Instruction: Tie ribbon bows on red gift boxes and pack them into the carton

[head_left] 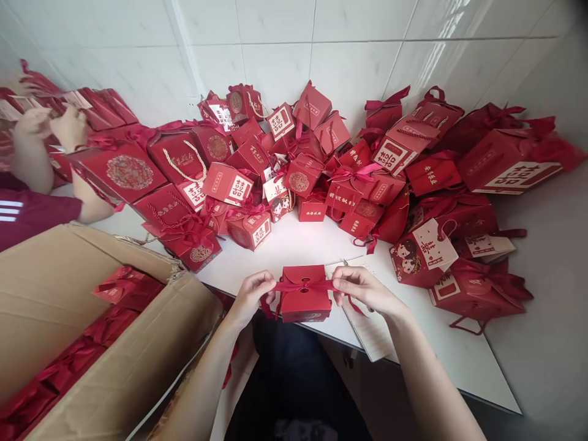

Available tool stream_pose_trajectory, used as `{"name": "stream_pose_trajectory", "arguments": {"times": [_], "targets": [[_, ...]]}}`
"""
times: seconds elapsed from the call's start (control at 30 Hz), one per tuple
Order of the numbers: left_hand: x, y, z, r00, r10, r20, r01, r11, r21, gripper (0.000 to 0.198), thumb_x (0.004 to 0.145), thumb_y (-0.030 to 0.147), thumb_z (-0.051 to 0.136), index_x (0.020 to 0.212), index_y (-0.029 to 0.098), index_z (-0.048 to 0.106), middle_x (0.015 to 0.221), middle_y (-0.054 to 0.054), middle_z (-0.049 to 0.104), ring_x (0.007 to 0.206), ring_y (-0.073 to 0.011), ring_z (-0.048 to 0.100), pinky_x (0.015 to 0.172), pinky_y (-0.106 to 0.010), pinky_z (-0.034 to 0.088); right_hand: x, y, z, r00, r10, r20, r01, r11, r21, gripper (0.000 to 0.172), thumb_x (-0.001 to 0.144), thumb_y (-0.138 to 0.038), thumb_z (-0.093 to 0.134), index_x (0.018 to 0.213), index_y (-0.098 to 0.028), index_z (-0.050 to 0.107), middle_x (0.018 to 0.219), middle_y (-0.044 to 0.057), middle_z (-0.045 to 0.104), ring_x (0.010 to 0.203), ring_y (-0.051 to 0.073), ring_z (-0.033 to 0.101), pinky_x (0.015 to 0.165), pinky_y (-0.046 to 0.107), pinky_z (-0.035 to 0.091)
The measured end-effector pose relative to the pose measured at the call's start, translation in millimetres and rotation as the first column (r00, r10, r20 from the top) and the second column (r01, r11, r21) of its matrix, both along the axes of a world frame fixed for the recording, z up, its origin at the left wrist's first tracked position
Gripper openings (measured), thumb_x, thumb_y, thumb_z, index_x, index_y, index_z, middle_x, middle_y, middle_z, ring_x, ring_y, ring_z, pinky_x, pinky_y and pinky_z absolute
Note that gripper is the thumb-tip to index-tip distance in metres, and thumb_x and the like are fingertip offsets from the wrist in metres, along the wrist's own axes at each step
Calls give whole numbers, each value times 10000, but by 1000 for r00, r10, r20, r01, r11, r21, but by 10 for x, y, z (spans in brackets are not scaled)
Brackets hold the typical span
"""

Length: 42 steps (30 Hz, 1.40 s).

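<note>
A red gift box (305, 304) rests at the table's front edge, right before me. Across its top runs a red ribbon (316, 285), crossed or knotted at the middle over the closed flaps. My left hand (254, 295) pinches the ribbon at the box's left side, and a loose tail hangs below the fingers. On the other side my right hand (361, 286) pinches the opposite end, with its tail dangling over a notepad. Between the two hands the ribbon looks stretched out straight.
A lined notepad (374, 334) with a pen lies under my right hand. Many red gift boxes (305, 173) are heaped along the tiled wall. At left, a cardboard carton (138, 343) holds more boxes. A co-worker's hands (68, 125) work among boxes at far left.
</note>
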<state>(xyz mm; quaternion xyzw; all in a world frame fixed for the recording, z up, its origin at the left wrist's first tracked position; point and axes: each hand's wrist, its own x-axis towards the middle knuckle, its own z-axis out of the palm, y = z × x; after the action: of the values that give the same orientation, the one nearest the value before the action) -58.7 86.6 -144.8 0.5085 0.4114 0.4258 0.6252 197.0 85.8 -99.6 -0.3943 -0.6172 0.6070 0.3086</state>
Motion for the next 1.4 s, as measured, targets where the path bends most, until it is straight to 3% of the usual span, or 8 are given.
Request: {"name": "stream_pose_trajectory", "arguments": {"times": [0.17, 0.33, 0.5, 0.67, 0.83, 1.03, 1.17, 1.4], "targets": [[-13, -48, 297, 993, -105, -48, 102, 993, -63, 292, 798, 386, 537, 639, 177, 410, 497, 79, 336, 441, -57, 292, 469, -216, 209, -190, -72, 161, 997, -61, -51, 69, 981, 181, 241, 801, -415, 619, 725, -187, 628, 858, 50, 641, 814, 171, 591, 752, 299, 453], [44, -84, 596, 948, -135, -289, 144, 990, 11, 306, 818, 410, 503, 632, 186, 408, 531, 68, 332, 478, -76, 311, 485, -221, 245, -428, -130, 57, 987, -145, -75, 155, 976, 154, 218, 817, -400, 603, 854, -203, 688, 943, 59, 693, 908, 203, 633, 799, 335, 492], [74, -159, 755, 752, 64, -656, 99, 973, 209, 182, 832, 337, 488, 708, 206, 504, 640, 31, 535, 609, -141, 492, 601, -253, 349, -506, -130, -54, 950, -311, 10, 290, 896, 335, 223, 833, -394, 584, 845, -214, 715, 893, 61, 705, 834, 204, 635, 770, 342, 497], [55, -190, 809, 680, 9, -733, 226, 949, 221, 157, 884, 331, 446, 823, 228, 548, 839, 19, 645, 781, -164, 586, 711, -256, 397, -505, -124, -75, 957, -288, 24, 253, 874, 416, 230, 875, -340, 528, 913, -218, 719, 979, 79, 691, 893, 214, 635, 791, 357, 503], [88, -100, 912, 554, 128, -822, 388, 834, 391, 190, 911, 272, 416, 827, 213, 576, 838, -7, 572, 759, -160, 540, 706, -279, 391, -535, -113, -61, 937, -342, 65, 270, 832, 484, 217, 878, -283, 510, 931, -216, 710, 938, 75, 676, 868, 204, 633, 796, 346, 503], [199, -7, 1082, 355, 316, -880, 598, 646, 473, 179, 906, 168, 433, 806, 186, 580, 815, -22, 530, 727, -161, 500, 679, -296, 366, -539, -102, -29, 969, -216, 123, 124, 849, 513, 263, 897, -200, 437, 910, -231, 698, 951, 63, 649, 886, 184, 614, 797, 325, 485], [260, 3, 1191, 234, 386, -892, 641, 629, 440, 148, 894, 170, 479, 772, 172, 563, 779, -15, 515, 675, -157, 489, 631, -290, 337, -563, -98, -36, 958, -265, 105, 191, 870, 454, 180, 868, -197, 474, 896, -229, 649, 922, 41, 671, 863, 178, 626, 796, 321, 485], [310, 67, 1250, 348, 230, -909, 630, 661, 408, 132, 886, 182, 500, 786, 188, 587, 805, -9, 527, 742, -165, 517, 652, -278, 340, -602, -79, -65, 955, -292, 60, 261, 918, 299, 141, 831, -214, 509, 964, -228, 556, 888, 14, 691, 848, 169, 643, 804, 323, 480]]}}
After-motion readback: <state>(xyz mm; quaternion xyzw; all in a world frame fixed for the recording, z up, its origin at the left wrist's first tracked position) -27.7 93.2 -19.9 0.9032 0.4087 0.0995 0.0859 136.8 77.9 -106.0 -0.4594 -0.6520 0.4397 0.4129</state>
